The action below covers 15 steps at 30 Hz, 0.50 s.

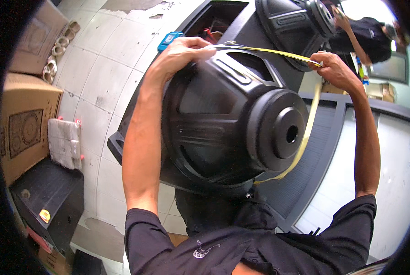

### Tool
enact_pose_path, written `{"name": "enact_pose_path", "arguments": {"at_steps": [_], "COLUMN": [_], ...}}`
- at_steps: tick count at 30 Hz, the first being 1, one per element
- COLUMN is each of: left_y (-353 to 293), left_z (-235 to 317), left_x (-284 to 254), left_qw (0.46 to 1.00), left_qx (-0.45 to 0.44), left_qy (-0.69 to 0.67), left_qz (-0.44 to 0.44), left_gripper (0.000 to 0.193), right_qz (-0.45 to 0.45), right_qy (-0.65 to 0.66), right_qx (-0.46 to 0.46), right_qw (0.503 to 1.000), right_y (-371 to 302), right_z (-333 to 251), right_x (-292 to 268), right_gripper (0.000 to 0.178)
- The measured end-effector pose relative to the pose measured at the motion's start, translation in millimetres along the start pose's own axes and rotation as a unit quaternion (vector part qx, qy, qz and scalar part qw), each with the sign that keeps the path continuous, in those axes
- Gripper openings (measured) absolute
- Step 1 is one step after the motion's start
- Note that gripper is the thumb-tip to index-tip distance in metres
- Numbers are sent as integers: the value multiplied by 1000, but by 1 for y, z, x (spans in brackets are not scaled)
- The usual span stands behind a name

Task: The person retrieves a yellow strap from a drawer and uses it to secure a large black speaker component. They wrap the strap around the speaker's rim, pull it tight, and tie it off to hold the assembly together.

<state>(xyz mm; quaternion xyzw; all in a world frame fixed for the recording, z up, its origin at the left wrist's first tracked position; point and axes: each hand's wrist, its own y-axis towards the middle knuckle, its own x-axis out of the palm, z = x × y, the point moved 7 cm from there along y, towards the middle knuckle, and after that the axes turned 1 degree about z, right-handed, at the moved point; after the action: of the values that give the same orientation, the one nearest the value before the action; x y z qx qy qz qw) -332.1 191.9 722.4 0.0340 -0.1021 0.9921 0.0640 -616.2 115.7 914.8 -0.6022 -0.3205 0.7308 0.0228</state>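
A large black loudspeaker driver (pixel 205 114), with a ribbed frame and a round magnet with a central hole, lies in front of me, magnet upward. Along its far side runs a yellow measuring tape (pixel 278 52), drawn nearly straight between my hands. My left hand (pixel 183 54) is closed at the tape's left end, by the driver's far left rim. Beyond the right of the driver, my right hand (pixel 334 69) pinches the tape. From there a slack yellow length curves down past the magnet. A blue object (pixel 169 41) sits just beyond my left hand; its kind is unclear.
A second black driver (pixel 294 23) rests at the far right, near another person (pixel 367 39). Cardboard boxes (pixel 31 123) and a black cabinet (pixel 49 201) stand at left on the tiled floor (pixel 99 91). A grey-framed panel (pixel 301 160) is at right.
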Motion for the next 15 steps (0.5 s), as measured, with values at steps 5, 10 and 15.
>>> {"name": "enact_pose_path", "arguments": {"at_steps": [5,10,15], "left_y": [-3,-10,-4], "left_z": [-6,-13,-20], "left_x": [-5,-16,-25], "left_qw": [998,991,984], "left_qx": [-27,-88,-165], "left_qy": [-55,-98,-64], "left_qz": [-8,23,2], "left_gripper": [27,22,29], "right_qz": [49,72,-52], "right_qy": [89,115,406], "right_qx": [35,4,17], "right_qw": [994,991,912], "right_y": [-33,-39,-31], "right_z": [88,163,209], "right_x": [8,32,120], "right_gripper": [22,18,19]}}
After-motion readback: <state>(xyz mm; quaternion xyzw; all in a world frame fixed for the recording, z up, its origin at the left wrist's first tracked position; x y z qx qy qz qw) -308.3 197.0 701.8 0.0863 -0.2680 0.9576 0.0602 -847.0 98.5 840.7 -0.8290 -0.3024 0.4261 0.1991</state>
